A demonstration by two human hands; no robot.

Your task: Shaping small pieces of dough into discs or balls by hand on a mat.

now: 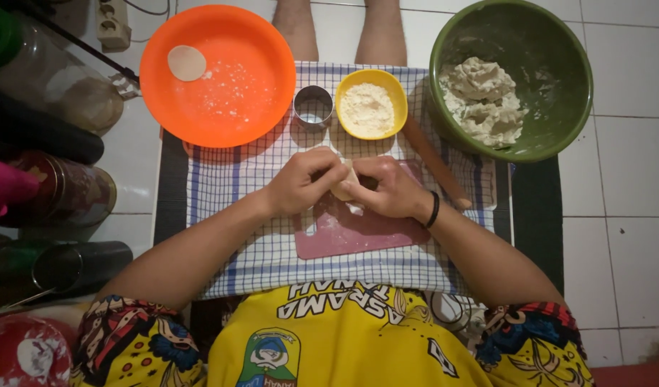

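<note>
Shaping step in hand, judging by the grip: left hand and right hand, fingers pinched narrow on a small dough piece over a pink board. Beyond, largest first: green bowl with dough lump; orange plate, one flat round; yellow bowl, flour; empty metal ring cutter. Next move likely calls for gentle, even pinching.

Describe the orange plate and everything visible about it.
The orange plate is round and shallow, plastic by its look, with a raised rim. It lies flat at the upper left, its lower edge overlapping the checked cloth, the rest over the white tile floor. Its middle is dusted with white flour. One small pale dough disc lies flat near its upper left rim. Neither hand touches it.
</note>
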